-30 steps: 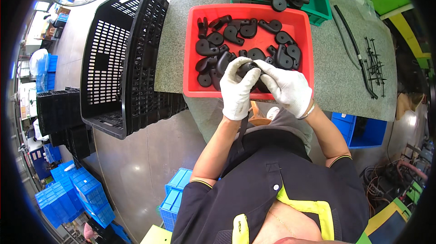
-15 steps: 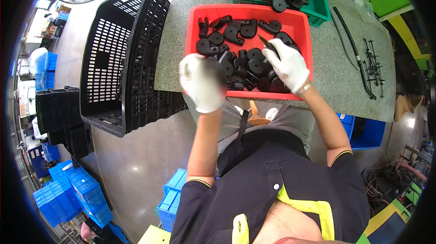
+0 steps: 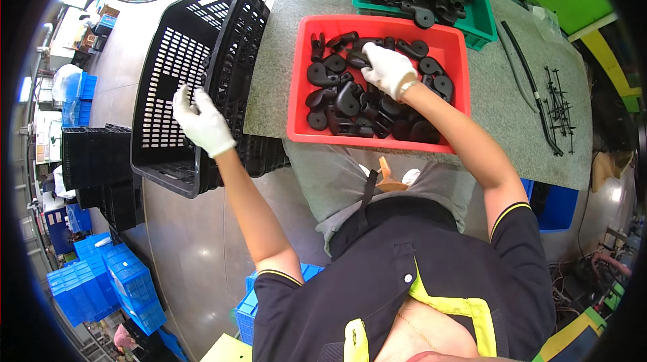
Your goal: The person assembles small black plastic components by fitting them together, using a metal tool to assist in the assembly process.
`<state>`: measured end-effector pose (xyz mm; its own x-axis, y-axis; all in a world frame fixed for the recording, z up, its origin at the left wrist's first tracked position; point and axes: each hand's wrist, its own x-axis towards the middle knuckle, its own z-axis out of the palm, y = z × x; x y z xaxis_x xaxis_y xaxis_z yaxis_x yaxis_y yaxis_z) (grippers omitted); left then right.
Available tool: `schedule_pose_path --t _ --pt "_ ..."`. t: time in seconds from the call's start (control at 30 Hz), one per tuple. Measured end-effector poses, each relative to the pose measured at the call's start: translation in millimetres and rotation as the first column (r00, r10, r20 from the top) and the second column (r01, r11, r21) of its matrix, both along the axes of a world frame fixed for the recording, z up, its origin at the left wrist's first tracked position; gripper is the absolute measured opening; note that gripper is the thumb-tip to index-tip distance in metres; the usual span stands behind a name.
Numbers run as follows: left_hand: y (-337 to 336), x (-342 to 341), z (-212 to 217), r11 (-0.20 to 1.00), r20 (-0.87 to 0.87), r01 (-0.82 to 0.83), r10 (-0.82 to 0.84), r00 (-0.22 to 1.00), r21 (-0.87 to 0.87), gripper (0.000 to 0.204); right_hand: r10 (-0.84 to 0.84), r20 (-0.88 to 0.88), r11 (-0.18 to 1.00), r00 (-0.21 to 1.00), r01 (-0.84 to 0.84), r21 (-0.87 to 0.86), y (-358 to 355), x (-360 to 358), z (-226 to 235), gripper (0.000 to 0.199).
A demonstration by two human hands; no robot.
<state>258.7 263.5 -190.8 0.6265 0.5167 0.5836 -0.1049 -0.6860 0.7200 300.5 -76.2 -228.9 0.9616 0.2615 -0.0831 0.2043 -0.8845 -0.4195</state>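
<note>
My left hand (image 3: 201, 121), in a white glove, is over the tall black slotted crate (image 3: 232, 86) at the left. Its fingers are apart and nothing shows between them. My right hand (image 3: 389, 71), also gloved, reaches into the red bin (image 3: 379, 144). Its fingers are closed on a black plastic fitting (image 3: 357, 59) with a rounded end. Whether the palm also holds a tool is hidden. Several similar black fittings (image 3: 348, 99) with round discs and short tube ends lie loosely heaped in the bin.
Behind the red bin, a green bin (image 3: 480, 37) holds more black parts. A black tube (image 3: 522, 66) and thin black branched rods (image 3: 558, 106) lie on the grey table (image 3: 499, 92) at the right. Blue crates (image 3: 108, 281) are stacked on the floor at the left.
My left hand has gone from the red bin, where it held a blurred dark part, leftward to the black crate and opened. My right hand, earlier showing a thin pointed tool, has moved left onto a fitting.
</note>
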Motion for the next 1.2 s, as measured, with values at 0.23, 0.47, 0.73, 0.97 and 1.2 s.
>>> schedule_pose_path --t 0.23,0.47,0.73,0.97,1.2 --pt "-176.6 -59.8 -4.8 0.716 0.025 0.583 -0.622 0.782 -0.384 0.039 -0.073 -0.205 0.74 0.976 0.191 0.645 -35.4 -65.2 52.1 0.031" --pt "-217.8 -78.0 -12.9 0.639 -0.076 0.612 -0.718 0.692 -0.465 0.04 -0.07 -0.278 0.749 0.958 0.235 0.62 -45.0 -98.7 68.3 0.028" --pt "-229.0 -82.1 -7.4 0.486 -0.047 0.578 -0.79 0.611 -0.655 0.03 -0.066 -0.207 0.728 0.976 0.189 0.659 -44.4 -106.3 57.4 0.027" --pt "-224.9 -75.3 -20.2 0.085 0.182 0.373 -0.76 0.624 -0.924 0.029 -0.044 -0.075 0.891 0.996 0.073 0.449 -45.2 -117.1 65.4 0.027" --pt "-227.6 -76.9 -21.9 0.038 0.236 0.379 -0.724 0.648 -0.925 0.029 -0.03 0.106 0.918 0.994 -0.014 0.397 -42.2 -120.2 58.0 0.033"
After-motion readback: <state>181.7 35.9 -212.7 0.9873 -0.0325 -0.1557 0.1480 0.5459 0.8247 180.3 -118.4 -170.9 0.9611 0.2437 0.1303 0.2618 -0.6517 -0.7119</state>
